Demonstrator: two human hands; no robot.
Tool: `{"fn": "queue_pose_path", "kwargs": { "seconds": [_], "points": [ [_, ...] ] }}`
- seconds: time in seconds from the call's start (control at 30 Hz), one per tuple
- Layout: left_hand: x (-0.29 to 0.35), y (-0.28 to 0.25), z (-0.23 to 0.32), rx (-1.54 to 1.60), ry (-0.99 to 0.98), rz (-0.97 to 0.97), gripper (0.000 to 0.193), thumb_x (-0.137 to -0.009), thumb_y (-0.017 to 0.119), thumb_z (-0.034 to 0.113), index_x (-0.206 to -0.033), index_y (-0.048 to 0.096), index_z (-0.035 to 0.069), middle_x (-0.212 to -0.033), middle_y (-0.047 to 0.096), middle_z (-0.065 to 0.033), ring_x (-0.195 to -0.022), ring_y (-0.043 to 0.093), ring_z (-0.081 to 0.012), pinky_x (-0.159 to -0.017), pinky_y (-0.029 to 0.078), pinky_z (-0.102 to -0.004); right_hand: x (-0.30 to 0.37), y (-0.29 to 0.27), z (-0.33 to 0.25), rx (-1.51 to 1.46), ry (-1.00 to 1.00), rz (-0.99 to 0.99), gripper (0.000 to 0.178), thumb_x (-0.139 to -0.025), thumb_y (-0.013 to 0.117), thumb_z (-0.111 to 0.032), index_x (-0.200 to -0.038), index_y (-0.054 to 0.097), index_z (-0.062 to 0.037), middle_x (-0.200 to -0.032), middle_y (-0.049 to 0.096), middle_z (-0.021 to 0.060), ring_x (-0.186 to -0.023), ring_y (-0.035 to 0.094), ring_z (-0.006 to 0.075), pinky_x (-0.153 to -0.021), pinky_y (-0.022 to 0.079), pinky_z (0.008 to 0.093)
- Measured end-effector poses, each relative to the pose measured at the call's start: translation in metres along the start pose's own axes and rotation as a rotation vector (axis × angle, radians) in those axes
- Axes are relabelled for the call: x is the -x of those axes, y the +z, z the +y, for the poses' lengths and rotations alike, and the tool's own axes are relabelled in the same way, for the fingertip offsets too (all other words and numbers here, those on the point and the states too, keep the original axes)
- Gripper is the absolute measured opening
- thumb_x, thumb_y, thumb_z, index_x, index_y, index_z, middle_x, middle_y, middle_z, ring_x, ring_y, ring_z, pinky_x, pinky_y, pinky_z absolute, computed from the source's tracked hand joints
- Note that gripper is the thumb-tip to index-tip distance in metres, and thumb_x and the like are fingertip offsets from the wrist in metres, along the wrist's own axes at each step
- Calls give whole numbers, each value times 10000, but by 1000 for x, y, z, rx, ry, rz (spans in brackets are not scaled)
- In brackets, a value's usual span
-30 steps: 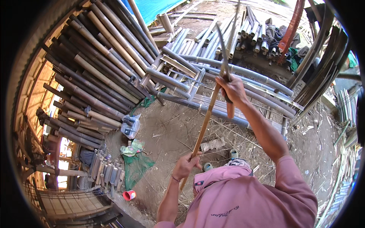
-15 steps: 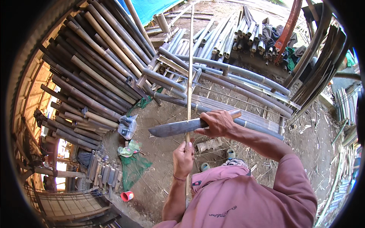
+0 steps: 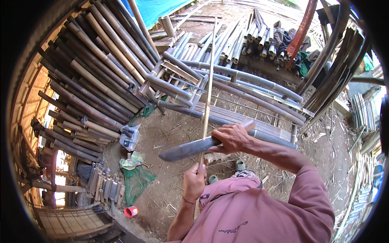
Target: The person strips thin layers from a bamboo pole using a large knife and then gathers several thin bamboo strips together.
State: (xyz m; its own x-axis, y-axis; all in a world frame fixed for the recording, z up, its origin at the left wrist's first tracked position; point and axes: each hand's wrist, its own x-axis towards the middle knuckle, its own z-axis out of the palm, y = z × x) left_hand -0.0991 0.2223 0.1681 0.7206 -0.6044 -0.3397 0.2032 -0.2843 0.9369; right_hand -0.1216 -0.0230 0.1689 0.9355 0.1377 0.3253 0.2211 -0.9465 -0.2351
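My right hand (image 3: 231, 138) is closed around the wooden handle of a machete (image 3: 187, 149), whose broad dark blade points left. The blade lies across a long, thin bamboo strip (image 3: 210, 87), touching or nearly touching it. Just nearer to me, my left hand (image 3: 194, 182) grips the strip between thumb and fingers. From there the strip runs far out ahead over a bamboo bench, while its near end passes down along my left forearm and shirt. The blade hides a short stretch of the strip.
The bamboo bench (image 3: 259, 83) stands ahead. Thick bamboo poles (image 3: 93, 77) are stacked at the left, and thinner poles (image 3: 239, 44) lie at the back. A plastic bag (image 3: 129, 137), a green net (image 3: 137, 182) and a red cup (image 3: 131, 211) rest on the littered ground.
Both hands and the machete have come nearer to me. The strip's far end has also drawn nearer and leans further right. The whole view has shifted slightly.
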Motion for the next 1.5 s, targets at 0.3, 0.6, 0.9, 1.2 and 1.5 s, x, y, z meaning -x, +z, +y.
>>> {"fn": "queue_pose_path", "kwargs": {
  "seconds": [0.3, 0.6, 0.9, 1.2, 1.5],
  "points": [
    [9, 8, -4, 19, -8, -67, 328, -1001, 493, 224, -1195, 578, -28, -692, 477, 51, -542, 381, -6, -457, 307, -169, 6, 0, 18, -69, 328, -171, 492, -924, 480, -578, -864, 544, -94, -576, 537, 28, -456, 471, 133, -365, 356, 312],
    [9, -3, -10, -23, -22, -65, 301, -989, 496, 185, -1182, 601, -21, -669, 501, 40, -563, 421, -29, -490, 359, -207, 6, -8, -1, -80, 348, -295, 490, -932, 467, -579, -924, 533, -93, -669, 568, 69, -486, 499, 192, -414, 418, 367],
    [41, -2, -17, -12, -22, -110, 300, -977, 484, 173, -1178, 610, -11, -669, 522, 30, -584, 458, -40, -515, 385, -218, 1, -17, 90, 121, 563, 9, 658, -878, 374, -735, -824, 540, -100, -557, 525, 46, -421, 442, 165, -394, 364, 371],
    [106, -45, -63, -137, -4, -66, 344, -1000, 477, 236, -1075, 627, -65, -622, 508, 23, -541, 443, -42, -500, 367, -205, -3, -86, 145, 278, 759, 52, 626, -866, 479, -673, -945, 636, -72, -697, 659, 168, -675, 664, 346, -605, 496, 472],
    [158, -94, -133, -501, 256, 89, 277, -971, 528, 284, -988, 681, 53, -680, 639, -103, -559, 579, -196, -512, 436, -354, 13, -122, 184, 393, 890, 157, 683, -878, 405, -703, -887, 622, -55, -678, 658, 190, -643, 672, 321, -599, 513, 467]
  ]
}}
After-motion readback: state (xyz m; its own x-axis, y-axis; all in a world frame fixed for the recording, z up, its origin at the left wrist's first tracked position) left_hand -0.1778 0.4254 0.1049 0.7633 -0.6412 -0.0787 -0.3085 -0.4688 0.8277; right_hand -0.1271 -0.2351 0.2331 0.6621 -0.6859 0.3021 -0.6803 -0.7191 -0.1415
